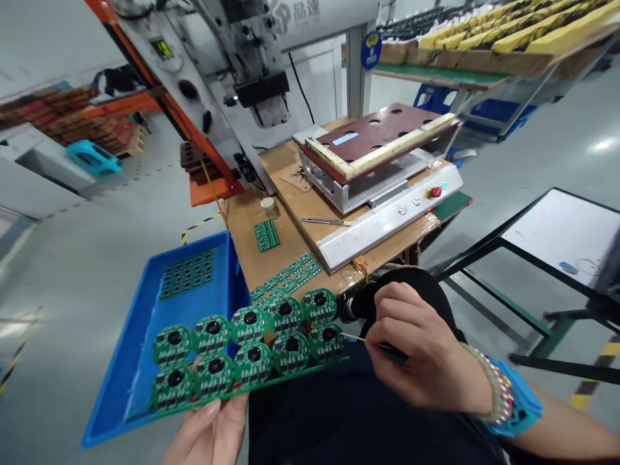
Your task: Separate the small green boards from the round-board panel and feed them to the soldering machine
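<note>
My left hand [213,429] grips the lower edge of a green circuit board panel [252,363], thumb on top and fingers beneath. The panel has two rows of round boards, each with a black blob at its middle and small parts around it. It is held tilted above my lap, its left part over a blue tray. My right hand [419,345] is closed around a thin wooden stick [354,337]. The stick's tip points left, at or close to the rightmost board of the lower row; contact cannot be made out.
The blue tray [121,349] holds another panel [188,274]. On the wooden bench [295,242] lie a second populated panel [290,274], a small green board [266,235], a little jar [269,206] and tweezers [322,221]. Behind stands a press machine [264,90] with a brown fixture plate [378,132].
</note>
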Demonstrator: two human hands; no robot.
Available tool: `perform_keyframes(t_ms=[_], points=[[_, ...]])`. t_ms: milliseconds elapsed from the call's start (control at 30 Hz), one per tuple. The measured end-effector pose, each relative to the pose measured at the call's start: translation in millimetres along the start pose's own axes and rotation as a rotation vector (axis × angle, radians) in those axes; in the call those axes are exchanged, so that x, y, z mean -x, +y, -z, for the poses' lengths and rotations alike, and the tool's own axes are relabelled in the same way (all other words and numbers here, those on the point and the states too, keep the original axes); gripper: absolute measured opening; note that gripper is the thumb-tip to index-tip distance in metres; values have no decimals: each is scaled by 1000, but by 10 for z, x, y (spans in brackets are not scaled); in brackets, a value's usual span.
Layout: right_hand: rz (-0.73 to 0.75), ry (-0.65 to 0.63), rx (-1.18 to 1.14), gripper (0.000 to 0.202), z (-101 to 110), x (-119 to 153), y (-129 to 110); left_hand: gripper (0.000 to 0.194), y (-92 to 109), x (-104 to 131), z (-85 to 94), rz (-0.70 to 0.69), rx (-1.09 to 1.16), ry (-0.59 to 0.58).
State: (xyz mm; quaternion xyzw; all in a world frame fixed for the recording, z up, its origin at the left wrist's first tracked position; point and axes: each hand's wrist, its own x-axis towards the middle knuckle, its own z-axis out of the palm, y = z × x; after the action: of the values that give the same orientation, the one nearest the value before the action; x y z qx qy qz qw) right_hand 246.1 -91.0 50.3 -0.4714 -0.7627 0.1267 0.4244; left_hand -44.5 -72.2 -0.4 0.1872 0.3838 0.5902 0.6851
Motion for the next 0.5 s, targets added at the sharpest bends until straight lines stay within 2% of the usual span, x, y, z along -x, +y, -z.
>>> perform_keyframes(t_ms=[200, 500], points=[[2, -5, -9, 13, -3, 5, -11, 70, -3, 8, -79, -1, 88, -30], [18, -35, -21, 12, -22, -6, -25, 70, 16, 5, -132, -14, 63, 152]])
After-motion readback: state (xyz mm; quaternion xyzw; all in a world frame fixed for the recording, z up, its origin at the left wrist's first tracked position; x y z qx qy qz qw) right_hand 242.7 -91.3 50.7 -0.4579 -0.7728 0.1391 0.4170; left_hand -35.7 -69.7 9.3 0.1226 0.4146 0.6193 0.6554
